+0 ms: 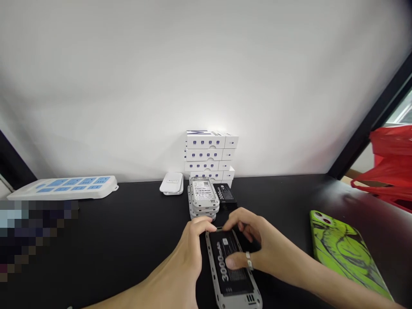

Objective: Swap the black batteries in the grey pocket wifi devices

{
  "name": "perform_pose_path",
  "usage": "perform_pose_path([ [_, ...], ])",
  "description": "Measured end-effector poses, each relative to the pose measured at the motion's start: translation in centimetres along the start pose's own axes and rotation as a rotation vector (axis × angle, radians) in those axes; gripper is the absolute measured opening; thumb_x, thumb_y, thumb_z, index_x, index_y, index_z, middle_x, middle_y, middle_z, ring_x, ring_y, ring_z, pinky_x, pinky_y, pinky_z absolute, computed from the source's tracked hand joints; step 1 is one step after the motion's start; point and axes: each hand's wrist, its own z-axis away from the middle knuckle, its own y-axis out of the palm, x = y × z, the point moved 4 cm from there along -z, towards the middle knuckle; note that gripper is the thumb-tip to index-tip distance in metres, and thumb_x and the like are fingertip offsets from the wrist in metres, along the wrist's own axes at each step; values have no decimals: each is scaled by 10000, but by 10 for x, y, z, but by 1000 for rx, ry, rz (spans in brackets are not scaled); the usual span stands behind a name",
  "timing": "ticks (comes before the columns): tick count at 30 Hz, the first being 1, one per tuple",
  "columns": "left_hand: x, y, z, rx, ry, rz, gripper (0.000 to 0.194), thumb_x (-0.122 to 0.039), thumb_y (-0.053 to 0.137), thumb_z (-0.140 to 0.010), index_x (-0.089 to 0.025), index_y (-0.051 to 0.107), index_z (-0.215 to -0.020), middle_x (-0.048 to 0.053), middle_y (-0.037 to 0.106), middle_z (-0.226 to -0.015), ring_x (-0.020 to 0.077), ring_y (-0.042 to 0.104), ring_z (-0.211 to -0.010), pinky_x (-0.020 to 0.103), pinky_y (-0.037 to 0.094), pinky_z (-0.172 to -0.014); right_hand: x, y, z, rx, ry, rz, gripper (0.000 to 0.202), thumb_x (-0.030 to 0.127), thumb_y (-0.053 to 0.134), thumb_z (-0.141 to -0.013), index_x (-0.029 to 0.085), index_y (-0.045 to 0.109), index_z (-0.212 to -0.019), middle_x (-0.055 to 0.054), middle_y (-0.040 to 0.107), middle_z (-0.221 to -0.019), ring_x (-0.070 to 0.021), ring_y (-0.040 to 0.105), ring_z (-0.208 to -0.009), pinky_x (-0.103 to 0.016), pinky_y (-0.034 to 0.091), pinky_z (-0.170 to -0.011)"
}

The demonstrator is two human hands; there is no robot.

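Observation:
A white device shell (pixel 238 300) lies on the black table, tilted slightly, with a black battery (pixel 229 266) marked 3000mAh seated in its recess. My left hand (pixel 189 244) curls at the shell's top left edge, fingertips touching it. My right hand (pixel 254 244), with a ring on the thumb, has its thumb on the battery's face and its fingers at the shell's top edge. Just beyond them stands a stack of similar white shells (pixel 203 193), the top one bearing a printed label. Beside that stack lie more black batteries (pixel 225 194).
Behind the shells, white boxes (pixel 206 141) are stacked against the wall. White covers (pixel 171 183) lie left of them. A power strip (pixel 71 187) is at the far left, a green phone (pixel 347 253) at the right, and a red bag (pixel 392 159) at the right edge.

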Motion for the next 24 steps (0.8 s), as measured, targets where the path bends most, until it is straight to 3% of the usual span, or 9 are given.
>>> perform_pose_path([
  [5,6,3,0,-19,62,16,1061,-600,811,-509,-268,236,-1336,164,320,-1390,397,422,-1262,529,451,-976,6,-2,4,79,-60,113,353,426,791,-667,225,624,-904,-42,536,-1147,-163,525,-815,-318,470,-748],
  [8,6,4,-2,-4,75,34,1090,-607,827,-490,-267,237,-1341,162,329,-1376,400,432,-1241,545,442,-981,9,-5,7,100,-129,176,354,455,762,-715,219,632,-945,-66,499,-1242,-216,549,-1024,-352,470,-910],
  [12,-6,0,-5,12,62,49,1041,-545,837,-527,-295,225,-1331,143,342,-1352,388,451,-1221,544,454,-969,21,-3,15,200,-262,267,586,510,811,-654,208,646,-1128,-108,470,-1349,-282,448,-1254,-372,404,-1073],
  [15,-14,-4,-5,5,-13,36,981,-422,851,-595,-340,198,-1322,118,348,-1339,359,462,-1227,519,469,-961,30,2,23,283,-245,395,788,388,844,-611,184,560,-1318,-143,451,-1411,-330,406,-1311,-427,352,-1124],
  [18,-13,-3,-3,-5,-3,47,933,-501,816,-637,-332,210,-1327,126,336,-1359,369,451,-1250,516,477,-949,34,1,30,338,-199,474,908,268,786,-621,178,413,-1444,-151,400,-1460,-340,374,-1349,-442,342,-1125],
  [20,-6,1,-2,-7,73,68,955,-644,770,-619,-299,238,-1333,147,338,-1369,390,466,-1239,505,500,-917,33,-6,33,372,-224,453,855,240,753,-601,183,446,-1397,-127,460,-1390,-298,466,-1276,-373,398,-1080],
  [24,10,8,1,12,146,16,1020,-812,680,-580,-276,270,-1345,158,376,-1366,396,486,-1221,517,485,-938,10,-45,25,391,-173,450,858,236,792,-472,208,490,-1274,-65,586,-1178,-246,610,-1022,-274,507,-861],
])
